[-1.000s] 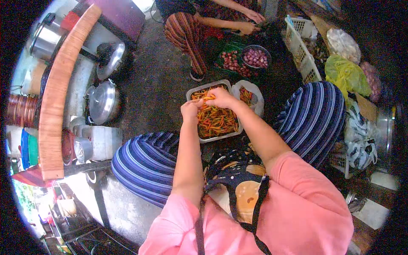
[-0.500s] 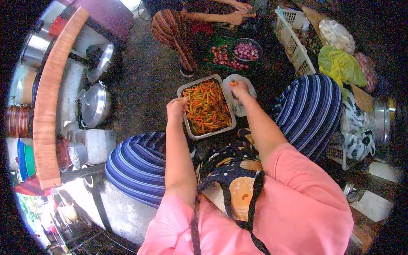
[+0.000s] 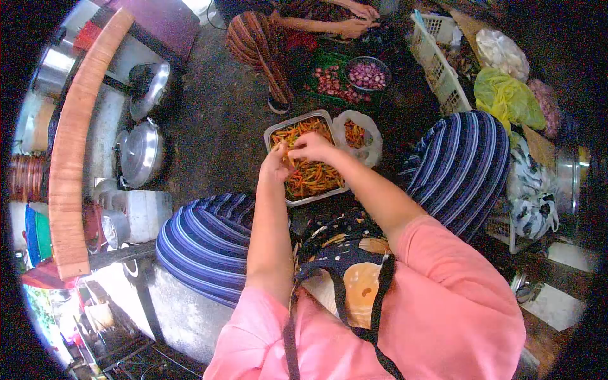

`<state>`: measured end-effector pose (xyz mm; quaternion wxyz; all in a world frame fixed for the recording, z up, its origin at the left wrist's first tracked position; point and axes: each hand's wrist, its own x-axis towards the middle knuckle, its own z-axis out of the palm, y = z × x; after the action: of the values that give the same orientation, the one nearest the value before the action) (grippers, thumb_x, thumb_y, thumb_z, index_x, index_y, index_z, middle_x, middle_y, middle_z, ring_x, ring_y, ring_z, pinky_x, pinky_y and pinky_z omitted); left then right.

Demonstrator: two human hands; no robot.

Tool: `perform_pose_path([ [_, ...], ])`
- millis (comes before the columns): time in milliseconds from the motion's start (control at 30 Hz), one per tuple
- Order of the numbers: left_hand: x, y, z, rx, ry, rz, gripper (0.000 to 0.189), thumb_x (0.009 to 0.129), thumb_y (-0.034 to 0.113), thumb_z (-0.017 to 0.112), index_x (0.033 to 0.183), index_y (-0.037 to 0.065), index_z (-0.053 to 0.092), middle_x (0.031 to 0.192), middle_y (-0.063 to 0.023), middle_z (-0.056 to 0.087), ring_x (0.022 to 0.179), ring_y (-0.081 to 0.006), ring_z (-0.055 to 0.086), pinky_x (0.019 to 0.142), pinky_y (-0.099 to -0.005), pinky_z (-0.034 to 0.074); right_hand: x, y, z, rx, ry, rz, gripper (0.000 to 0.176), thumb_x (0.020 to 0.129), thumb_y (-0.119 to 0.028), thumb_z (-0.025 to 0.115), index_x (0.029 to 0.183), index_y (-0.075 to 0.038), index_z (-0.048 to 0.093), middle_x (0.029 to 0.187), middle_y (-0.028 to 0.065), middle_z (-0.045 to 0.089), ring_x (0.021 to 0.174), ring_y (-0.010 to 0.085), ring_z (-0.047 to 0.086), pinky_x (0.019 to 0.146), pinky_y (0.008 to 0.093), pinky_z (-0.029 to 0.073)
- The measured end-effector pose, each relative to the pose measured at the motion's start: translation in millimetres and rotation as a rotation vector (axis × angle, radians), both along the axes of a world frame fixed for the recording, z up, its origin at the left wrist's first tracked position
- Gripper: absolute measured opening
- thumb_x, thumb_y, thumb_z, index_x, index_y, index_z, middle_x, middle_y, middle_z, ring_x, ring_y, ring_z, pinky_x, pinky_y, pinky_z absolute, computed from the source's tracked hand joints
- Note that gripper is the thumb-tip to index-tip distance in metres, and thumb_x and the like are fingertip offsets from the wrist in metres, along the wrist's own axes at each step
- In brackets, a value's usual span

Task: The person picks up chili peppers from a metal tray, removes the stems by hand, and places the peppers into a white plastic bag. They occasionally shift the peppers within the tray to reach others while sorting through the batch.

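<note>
Below me a rectangular metal tray (image 3: 271, 132) is heaped with orange, red and green chili peppers (image 3: 315, 179). My left hand (image 3: 277, 164) is over the tray's left side, its fingers pinched around a chili pepper (image 3: 291, 158). Reaching across from the right, my right hand (image 3: 313, 148) meets it there, thumb and fingers closed at that same pepper. What the right fingertips grip is too small to make out. A white plastic bag (image 3: 372, 140) lies against the tray's right edge, with a small pile of chilies (image 3: 354, 134) on it.
Beyond the tray are a bowl of shallots (image 3: 367, 75) and loose shallots (image 3: 329, 82) on green netting. Another person's hands (image 3: 358, 24) work at the top. A white plastic basket (image 3: 437, 69) and a yellow-green bag (image 3: 510, 100) stand right; lidded pots (image 3: 140, 154) stand left.
My right hand has moved left from above the plastic bag to my left hand over the tray, uncovering the chilies on the bag. My left hand has shifted slightly right and toward me.
</note>
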<state>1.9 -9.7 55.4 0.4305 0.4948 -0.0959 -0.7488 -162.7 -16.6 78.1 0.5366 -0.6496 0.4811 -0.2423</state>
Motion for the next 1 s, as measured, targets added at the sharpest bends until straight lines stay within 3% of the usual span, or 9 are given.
perform_pose_path([
  [67, 4, -1, -9, -0.028, -0.064, -0.049, 0.022, 0.089, 0.021, 0.050, 0.110, 0.021, 0.050, 0.093, -0.0013, 0.052, 0.073, -0.0143, 0.047, 0.066, -0.0428, 0.044, 11, 6, 0, -0.143, 0.022, -0.014, 0.032, 0.068, -0.029, 0.070, 0.083, -0.001, 0.063, 0.072, 0.0093, 0.063, 0.063, 0.0143, 0.058, 0.055, 0.0306, 0.047],
  [167, 2, 4, -6, -0.051, -0.213, 0.029, 0.025, 0.087, 0.018, 0.052, 0.112, 0.015, 0.053, 0.095, -0.0033, 0.056, 0.078, -0.0160, 0.051, 0.070, -0.0395, 0.044, 15, 4, -10, -0.098, 0.093, -0.075, 0.029, 0.065, -0.026, 0.070, 0.078, -0.002, 0.064, 0.072, 0.0110, 0.063, 0.065, 0.0178, 0.060, 0.059, 0.0327, 0.047],
  [267, 18, -3, -50, -0.171, -0.304, -0.024, 0.035, 0.089, 0.017, 0.049, 0.122, 0.007, 0.044, 0.102, -0.0051, 0.058, 0.087, -0.0197, 0.057, 0.069, -0.0366, 0.047, 12, 1, -14, -0.119, 0.174, -0.159, 0.027, 0.062, -0.026, 0.070, 0.076, -0.004, 0.064, 0.073, 0.0100, 0.064, 0.067, 0.0221, 0.061, 0.062, 0.0344, 0.047],
  [333, 19, -3, -52, -0.192, -0.389, 0.078, 0.025, 0.079, 0.009, 0.059, 0.103, 0.000, 0.061, 0.100, -0.0093, 0.061, 0.085, -0.0187, 0.057, 0.073, -0.0278, 0.044, 12, 0, -15, -0.131, 0.209, -0.177, 0.027, 0.060, -0.027, 0.070, 0.075, -0.005, 0.064, 0.073, 0.0094, 0.064, 0.067, 0.0231, 0.061, 0.062, 0.0350, 0.047],
  [433, 7, 8, -27, -0.188, -0.619, -0.006, 0.023, 0.076, 0.010, 0.064, 0.097, 0.000, 0.063, 0.093, -0.0082, 0.062, 0.080, -0.0156, 0.056, 0.071, -0.0272, 0.043, 11, -1, -16, -0.117, 0.263, -0.196, 0.026, 0.059, -0.027, 0.069, 0.073, -0.006, 0.064, 0.073, 0.0088, 0.063, 0.068, 0.0242, 0.061, 0.062, 0.0355, 0.047],
  [633, -4, 11, -14, -0.134, -0.708, -0.020, 0.023, 0.075, 0.015, 0.068, 0.091, 0.000, 0.065, 0.081, -0.0046, 0.061, 0.071, -0.0119, 0.053, 0.064, -0.0263, 0.041, 12, -2, -19, -0.129, 0.343, -0.241, 0.025, 0.057, -0.027, 0.069, 0.072, -0.007, 0.065, 0.072, 0.0085, 0.063, 0.067, 0.0232, 0.061, 0.062, 0.0348, 0.048],
  [700, -4, 11, -15, -0.135, -0.632, -0.001, 0.023, 0.076, 0.016, 0.067, 0.091, 0.000, 0.064, 0.080, -0.0044, 0.061, 0.069, -0.0113, 0.052, 0.062, -0.0264, 0.041, 12, -2, -20, -0.133, 0.328, -0.245, 0.026, 0.057, -0.028, 0.070, 0.071, -0.007, 0.065, 0.072, 0.0085, 0.063, 0.066, 0.0224, 0.061, 0.062, 0.0343, 0.048],
  [900, -6, 9, -11, -0.198, -0.555, 0.064, 0.022, 0.079, 0.016, 0.065, 0.091, -0.002, 0.063, 0.078, -0.0045, 0.060, 0.066, -0.0111, 0.052, 0.060, -0.0264, 0.040, 13, -3, -23, 0.009, 0.068, -0.164, 0.024, 0.061, -0.023, 0.070, 0.073, -0.004, 0.063, 0.068, 0.0088, 0.063, 0.061, 0.0202, 0.060, 0.059, 0.0334, 0.048],
  [1000, -4, 7, -6, -0.208, -0.649, 0.029, 0.020, 0.079, 0.014, 0.063, 0.091, -0.001, 0.062, 0.078, -0.0047, 0.061, 0.063, -0.0122, 0.054, 0.058, -0.0255, 0.042, 16, -2, -21, -0.120, 0.092, -0.124, 0.021, 0.065, -0.020, 0.068, 0.075, -0.003, 0.062, 0.070, 0.0092, 0.063, 0.063, 0.0209, 0.060, 0.060, 0.0337, 0.047],
])
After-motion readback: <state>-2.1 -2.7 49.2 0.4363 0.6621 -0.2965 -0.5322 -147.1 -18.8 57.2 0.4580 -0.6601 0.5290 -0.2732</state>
